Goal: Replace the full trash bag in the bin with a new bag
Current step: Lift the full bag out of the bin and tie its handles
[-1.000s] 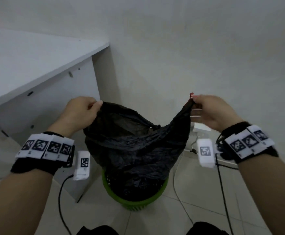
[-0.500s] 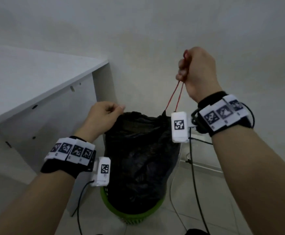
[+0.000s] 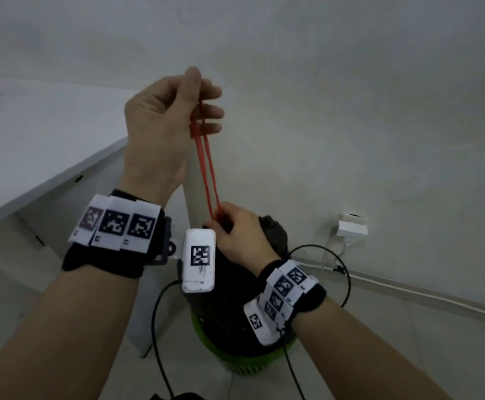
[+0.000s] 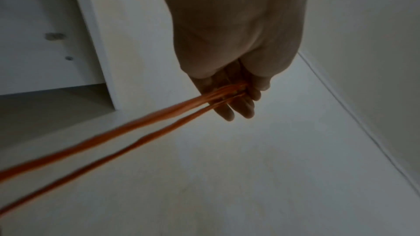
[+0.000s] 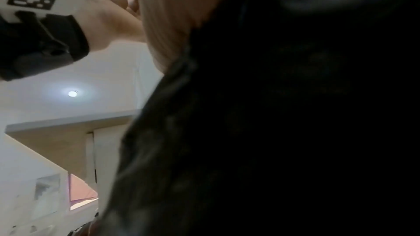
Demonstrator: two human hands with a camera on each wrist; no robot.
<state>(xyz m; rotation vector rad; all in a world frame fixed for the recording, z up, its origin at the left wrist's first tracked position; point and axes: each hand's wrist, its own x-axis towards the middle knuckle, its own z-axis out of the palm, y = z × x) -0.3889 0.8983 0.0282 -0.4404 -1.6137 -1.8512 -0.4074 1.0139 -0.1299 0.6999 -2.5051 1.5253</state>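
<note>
A full black trash bag (image 3: 274,236) stands in a green bin (image 3: 247,368) on the floor. Its red drawstring (image 3: 206,168) runs taut as two strands from the bag's neck upward. My left hand (image 3: 202,102) is raised above the bag and pinches the top of the drawstring between thumb and fingers. The left wrist view shows the drawstring (image 4: 136,123) passing through the fingers of the left hand (image 4: 238,94). My right hand (image 3: 222,225) grips the gathered neck of the bag where the strands come out. The bag (image 5: 272,132) fills the right wrist view.
A white desk (image 3: 33,134) stands to the left, its side panel close to the bin. The wall is right behind the bin. A white plug in a wall socket (image 3: 350,228) and black cables (image 3: 346,284) lie to the right, above the tiled floor.
The red drawstring has passed from my right hand to my left, which has risen with it. My right hand has dropped to the bag's neck, which is now gathered.
</note>
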